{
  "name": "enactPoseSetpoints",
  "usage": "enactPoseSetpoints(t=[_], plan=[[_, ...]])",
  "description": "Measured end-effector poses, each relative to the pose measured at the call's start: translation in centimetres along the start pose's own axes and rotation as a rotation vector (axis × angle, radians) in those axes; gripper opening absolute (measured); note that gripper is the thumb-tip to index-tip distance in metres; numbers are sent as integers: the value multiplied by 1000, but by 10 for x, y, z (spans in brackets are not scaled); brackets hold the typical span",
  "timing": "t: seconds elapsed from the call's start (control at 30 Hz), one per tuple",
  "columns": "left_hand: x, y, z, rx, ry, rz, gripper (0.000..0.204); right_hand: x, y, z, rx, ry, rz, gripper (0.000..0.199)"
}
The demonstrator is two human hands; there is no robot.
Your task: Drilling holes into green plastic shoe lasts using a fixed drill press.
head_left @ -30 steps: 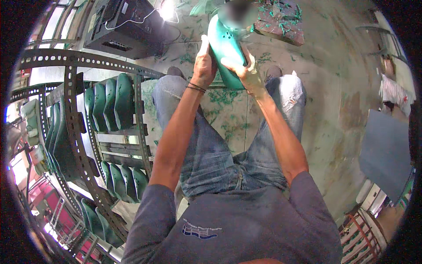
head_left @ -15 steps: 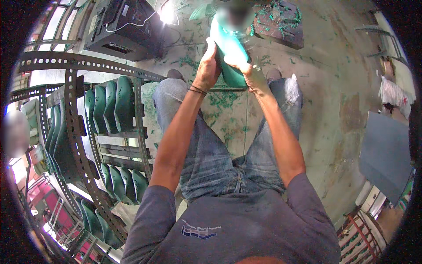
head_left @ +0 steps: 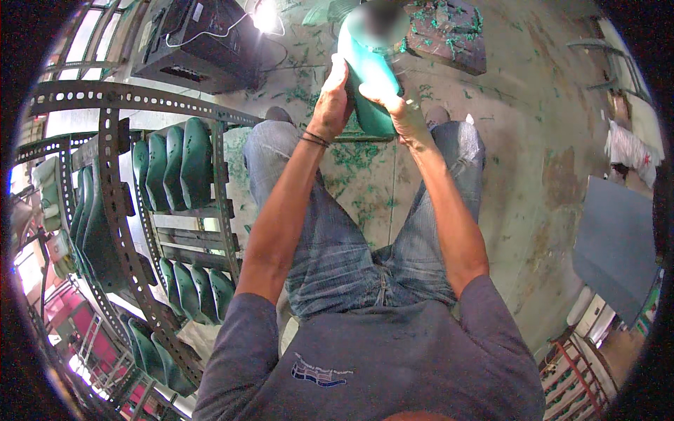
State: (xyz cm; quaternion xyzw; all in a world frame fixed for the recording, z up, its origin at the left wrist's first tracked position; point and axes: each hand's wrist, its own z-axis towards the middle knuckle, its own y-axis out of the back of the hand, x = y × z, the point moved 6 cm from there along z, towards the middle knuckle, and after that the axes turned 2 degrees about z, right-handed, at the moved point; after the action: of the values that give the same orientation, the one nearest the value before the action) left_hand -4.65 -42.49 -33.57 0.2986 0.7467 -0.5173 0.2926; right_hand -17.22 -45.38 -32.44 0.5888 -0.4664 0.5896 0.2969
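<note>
Both hands up front: left hand [head_left: 331, 105] and right hand [head_left: 399, 107] each clamp a side of the teal clog [head_left: 368, 77], held out above the knees, its far end blurred. Looks like an inspection or trimming step. Next move likely needs a steady turn. More clogs fill the rack [head_left: 175, 175] on the left.

2 hands: left hand [head_left: 330, 105] and right hand [head_left: 401, 109], both on 1 teal clog [head_left: 368, 88]. Left of that clog, 1 slotted metal rack [head_left: 116, 203] w/ approx. 3 green clogs on upper shelf [head_left: 172, 165], at least 3 lower down [head_left: 193, 288]; more behind, can't count. 1 dark machine box [head_left: 193, 42] above rack.
</note>
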Motion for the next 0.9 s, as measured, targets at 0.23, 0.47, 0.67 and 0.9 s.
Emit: enactPoseSetpoints(t=[0.23, 0.47, 0.67, 0.9], plan=[[-15, -10, -8, -4, 11, 70, 60, 24, -8, -1, -30, 115, 70, 51], [-24, -20, -13, 40, -89, 116, 57, 17, -3, 3, 23, 115, 17, 49], [-14, -10, -4, 63, -83, -52, 51, 19, -7, 3, -26, 184, 20, 45], [-16, 8, -6, -76, -346, 430, 39, 12, -5, -19, -92, 199, -684, 88]])
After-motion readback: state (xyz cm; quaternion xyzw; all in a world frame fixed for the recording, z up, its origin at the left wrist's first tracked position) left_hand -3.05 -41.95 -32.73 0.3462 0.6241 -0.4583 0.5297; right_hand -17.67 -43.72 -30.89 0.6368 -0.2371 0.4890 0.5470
